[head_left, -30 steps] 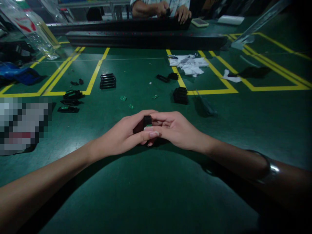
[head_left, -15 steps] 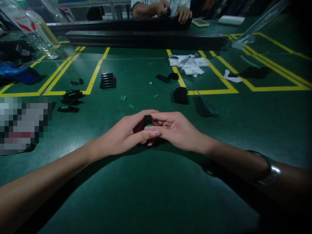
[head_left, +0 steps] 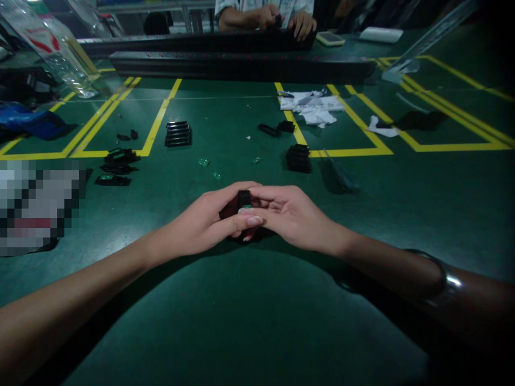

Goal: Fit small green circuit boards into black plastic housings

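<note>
Both my left hand (head_left: 205, 220) and my right hand (head_left: 287, 214) are closed around a small black plastic housing (head_left: 244, 198). A strip of green circuit board shows at its near end, by my thumbs. The thumbs overlap there, and my fingers hide most of the piece. Just beyond my hands, small green circuit boards (head_left: 204, 162) lie loose on the green table (head_left: 249, 321). A stack of black housings (head_left: 298, 158) stands to the right, and a row of similar ones (head_left: 178, 134) lies farther off to the left.
More black parts (head_left: 116, 167) lie at left. Torn white paper (head_left: 311, 104) and a clear bag (head_left: 340, 174) are at right. Long black bars (head_left: 241, 67) cross the far side, with a co-worker's hands (head_left: 301, 24) behind them. A plastic bottle (head_left: 60, 53) stands far left.
</note>
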A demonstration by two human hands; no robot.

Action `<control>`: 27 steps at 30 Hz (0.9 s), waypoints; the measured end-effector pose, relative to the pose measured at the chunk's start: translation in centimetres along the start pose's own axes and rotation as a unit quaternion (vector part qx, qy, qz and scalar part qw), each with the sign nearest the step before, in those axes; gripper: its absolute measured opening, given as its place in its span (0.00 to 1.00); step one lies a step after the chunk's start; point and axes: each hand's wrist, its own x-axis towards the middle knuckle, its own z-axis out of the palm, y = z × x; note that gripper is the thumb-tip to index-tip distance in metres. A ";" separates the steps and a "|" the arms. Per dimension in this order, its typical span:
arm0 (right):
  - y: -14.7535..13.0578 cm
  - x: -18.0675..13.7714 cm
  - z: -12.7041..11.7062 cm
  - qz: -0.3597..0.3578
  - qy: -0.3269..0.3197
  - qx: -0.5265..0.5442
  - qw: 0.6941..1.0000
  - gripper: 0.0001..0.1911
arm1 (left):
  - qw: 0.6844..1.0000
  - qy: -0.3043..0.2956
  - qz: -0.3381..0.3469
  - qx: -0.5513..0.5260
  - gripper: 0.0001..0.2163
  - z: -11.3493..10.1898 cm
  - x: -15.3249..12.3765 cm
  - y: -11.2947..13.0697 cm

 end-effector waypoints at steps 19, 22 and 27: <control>-0.3 0.1 -0.1 0.032 0.019 -0.027 0.999 0.05 | 0.997 0.008 -0.015 0.077 0.37 0.0 -0.3 -0.2; -0.3 0.1 -0.2 0.040 0.007 -0.003 0.999 0.06 | 0.996 0.009 -0.002 0.087 0.35 0.1 -0.3 -0.3; -0.4 0.2 -0.2 0.051 0.007 -0.009 0.999 0.08 | 0.995 0.009 0.010 0.096 0.30 -0.1 -0.3 -0.3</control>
